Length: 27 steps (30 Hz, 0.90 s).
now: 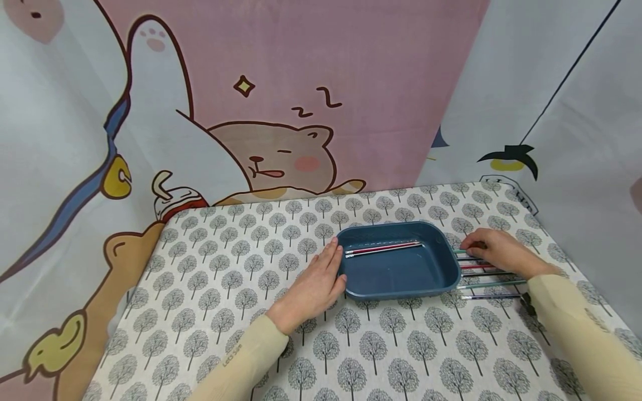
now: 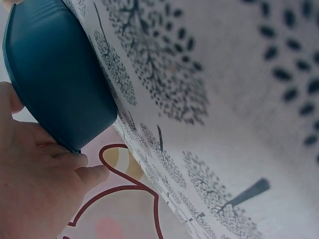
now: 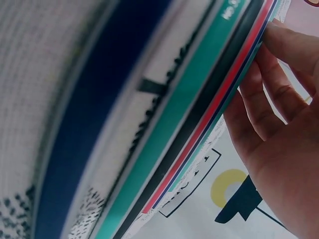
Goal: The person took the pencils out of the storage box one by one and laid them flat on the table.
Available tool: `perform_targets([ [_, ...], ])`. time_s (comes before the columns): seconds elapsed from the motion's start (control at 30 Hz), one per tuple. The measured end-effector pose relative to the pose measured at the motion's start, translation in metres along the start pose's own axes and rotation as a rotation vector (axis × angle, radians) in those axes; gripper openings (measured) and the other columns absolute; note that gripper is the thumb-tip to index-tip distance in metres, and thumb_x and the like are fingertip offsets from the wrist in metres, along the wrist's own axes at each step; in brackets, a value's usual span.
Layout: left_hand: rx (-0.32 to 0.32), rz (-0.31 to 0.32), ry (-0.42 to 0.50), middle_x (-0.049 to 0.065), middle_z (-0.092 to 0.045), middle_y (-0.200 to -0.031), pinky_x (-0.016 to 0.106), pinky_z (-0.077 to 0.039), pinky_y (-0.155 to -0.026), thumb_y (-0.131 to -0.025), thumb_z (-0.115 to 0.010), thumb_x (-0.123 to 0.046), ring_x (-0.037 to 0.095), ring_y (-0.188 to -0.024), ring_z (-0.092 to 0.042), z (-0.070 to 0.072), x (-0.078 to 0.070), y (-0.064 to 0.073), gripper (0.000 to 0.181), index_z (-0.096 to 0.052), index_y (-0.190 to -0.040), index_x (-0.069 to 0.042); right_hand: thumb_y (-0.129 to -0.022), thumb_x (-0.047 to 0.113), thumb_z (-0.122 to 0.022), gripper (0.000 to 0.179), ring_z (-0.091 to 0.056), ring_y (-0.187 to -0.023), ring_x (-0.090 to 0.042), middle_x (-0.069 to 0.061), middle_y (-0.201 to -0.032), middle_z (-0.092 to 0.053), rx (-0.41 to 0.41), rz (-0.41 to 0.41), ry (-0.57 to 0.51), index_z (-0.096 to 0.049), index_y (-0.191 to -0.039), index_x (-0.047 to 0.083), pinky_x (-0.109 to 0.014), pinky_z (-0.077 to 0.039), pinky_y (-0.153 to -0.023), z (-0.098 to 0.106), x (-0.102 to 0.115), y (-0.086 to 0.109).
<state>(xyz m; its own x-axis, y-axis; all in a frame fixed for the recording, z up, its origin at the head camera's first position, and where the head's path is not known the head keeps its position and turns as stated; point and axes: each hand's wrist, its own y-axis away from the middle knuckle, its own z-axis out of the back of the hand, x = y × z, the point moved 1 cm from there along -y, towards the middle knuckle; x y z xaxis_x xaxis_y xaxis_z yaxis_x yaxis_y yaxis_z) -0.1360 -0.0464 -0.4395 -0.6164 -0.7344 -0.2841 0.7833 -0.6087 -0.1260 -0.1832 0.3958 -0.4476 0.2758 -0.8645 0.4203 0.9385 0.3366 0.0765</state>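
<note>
A blue plastic basin (image 1: 401, 287) sits on the patterned cloth. My left hand (image 1: 316, 284) rests against its left end, fingers fairly straight along the rim and thumb at the near corner. The left wrist view shows the basin's outer wall (image 2: 65, 84) beside that hand. Inside the basin, a red pencil (image 1: 381, 248) and a pale pencil (image 1: 386, 251) lie side by side. To the basin's right, several pencils lie in a row. At the row's far side my right hand (image 1: 501, 253) pinches a green pencil (image 1: 459, 252) between thumb and fingers.
Nearest in the row are a dark blue pencil (image 1: 489, 297) and a teal pencil (image 1: 494, 284); a red pencil (image 1: 476, 267) lies farther back. The tree-print cloth (image 1: 225, 334) covers the table. Cartoon-printed curtains (image 1: 391, 100) stand behind and at both sides.
</note>
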Motion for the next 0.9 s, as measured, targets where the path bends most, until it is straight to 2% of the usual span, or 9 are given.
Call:
perform_targets([
  [0.23,0.002,0.007,-0.001,0.015,-0.005,-0.161,0.049,-0.026,-0.113,-0.104,-0.030,-0.039,0.022,-0.146,-0.005,-0.001,0.001,0.000,0.065,-0.017,-0.153,0.001,-0.091,0.004,-0.064,0.016,-0.062,-0.093,-0.026,-0.007,-0.103,-0.066,-0.001,-0.013,0.001,-0.073,-0.103,0.010,-0.045,-0.053,-0.074,0.000,0.000,0.000],
  [0.43,0.006,0.004,0.000,0.012,0.001,-0.161,0.049,-0.026,-0.113,-0.104,-0.030,-0.038,0.022,-0.146,-0.005,-0.001,0.001,0.000,0.065,-0.016,-0.153,0.001,-0.094,0.014,-0.063,0.023,-0.061,-0.097,-0.029,-0.012,-0.111,-0.064,-0.035,-0.037,-0.031,-0.068,-0.115,0.005,-0.048,-0.053,-0.077,0.013,0.013,0.007],
  [0.63,0.013,0.008,-0.003,0.011,0.004,-0.161,0.047,-0.024,-0.114,-0.104,-0.030,-0.039,0.021,-0.146,-0.003,0.000,0.000,0.000,0.065,-0.015,-0.153,0.000,-0.097,0.029,-0.060,0.033,-0.055,-0.108,-0.037,-0.015,-0.120,-0.059,-0.171,-0.005,-0.066,-0.064,-0.122,0.008,-0.060,-0.047,-0.083,0.030,0.044,0.019],
  [0.9,0.016,0.008,-0.002,0.011,0.005,-0.161,0.047,-0.024,-0.114,-0.104,-0.028,-0.040,0.021,-0.146,-0.002,-0.001,0.001,0.000,0.065,-0.015,-0.153,0.000,-0.094,0.022,-0.065,0.032,-0.056,-0.105,-0.028,-0.009,-0.124,-0.059,-0.375,0.108,-0.023,-0.063,-0.123,0.010,-0.048,-0.049,-0.073,0.029,0.099,0.026],
])
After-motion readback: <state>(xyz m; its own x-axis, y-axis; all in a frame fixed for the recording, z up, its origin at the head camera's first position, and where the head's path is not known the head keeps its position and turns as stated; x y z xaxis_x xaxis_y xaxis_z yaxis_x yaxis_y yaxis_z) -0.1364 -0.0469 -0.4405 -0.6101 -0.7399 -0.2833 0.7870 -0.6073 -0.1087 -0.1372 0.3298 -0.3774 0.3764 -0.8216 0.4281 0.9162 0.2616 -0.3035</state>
